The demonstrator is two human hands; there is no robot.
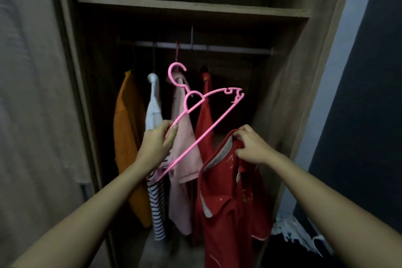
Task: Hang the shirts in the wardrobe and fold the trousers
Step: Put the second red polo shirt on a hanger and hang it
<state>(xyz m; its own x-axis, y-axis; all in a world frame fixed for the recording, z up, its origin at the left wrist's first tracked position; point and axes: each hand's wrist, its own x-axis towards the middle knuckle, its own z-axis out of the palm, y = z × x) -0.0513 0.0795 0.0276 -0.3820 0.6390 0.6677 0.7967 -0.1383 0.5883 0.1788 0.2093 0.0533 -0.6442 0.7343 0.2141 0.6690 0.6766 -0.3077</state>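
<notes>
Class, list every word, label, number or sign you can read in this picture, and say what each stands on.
None can be read.
On the red shirt, held by the right hand, pale print near the collar: too blurred to read.
On the same shirt, round gold emblem: too blurred to read.
On the pink hanger in the left hand: no writing shows.

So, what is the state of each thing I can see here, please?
Pink hanger: empty, held by left hand, off the rail.
Red shirt: collar gripped by right hand, not on hanger.
Wardrobe: open.
Orange garment: hanging.
Striped shirt: hanging.
Pink shirt: hanging.
Rear red shirt: hanging.
</notes>
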